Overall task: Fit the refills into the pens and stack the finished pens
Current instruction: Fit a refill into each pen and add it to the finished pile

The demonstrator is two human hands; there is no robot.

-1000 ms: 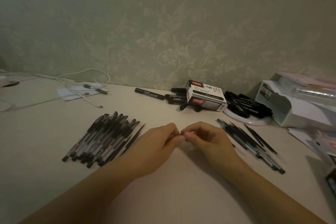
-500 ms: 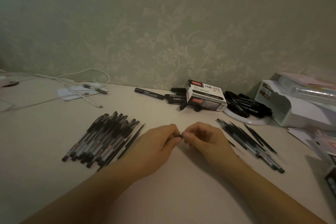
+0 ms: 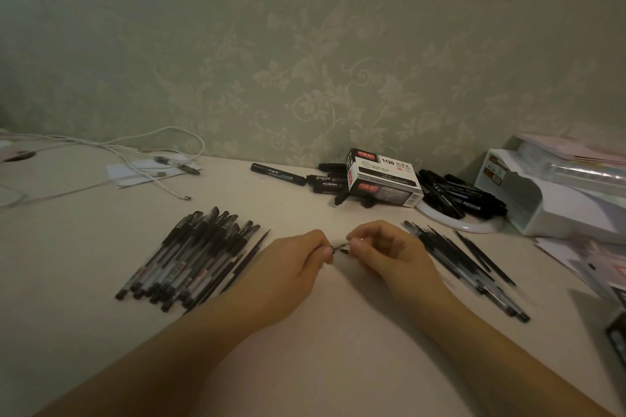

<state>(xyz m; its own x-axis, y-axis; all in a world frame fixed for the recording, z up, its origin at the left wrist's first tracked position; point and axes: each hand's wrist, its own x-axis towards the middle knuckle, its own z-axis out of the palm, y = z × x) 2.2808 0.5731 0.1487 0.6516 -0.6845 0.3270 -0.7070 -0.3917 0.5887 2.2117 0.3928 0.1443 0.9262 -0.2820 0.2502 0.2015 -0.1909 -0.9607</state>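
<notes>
Hands meet mid-table: left hand [image 3: 288, 267] and right hand [image 3: 389, 254] each pinch an end of one thin pen part [image 3: 339, 247]. Finished pens [image 3: 189, 257] lie stacked left; loose refills [image 3: 464, 264] lie right.

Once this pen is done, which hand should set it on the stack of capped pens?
Left, probably. The left hand lies right beside the stack of capped black pens, while the right hand sits nearer the loose pile of thin black refills. Both hands pinch the small dark pen piece.
</notes>
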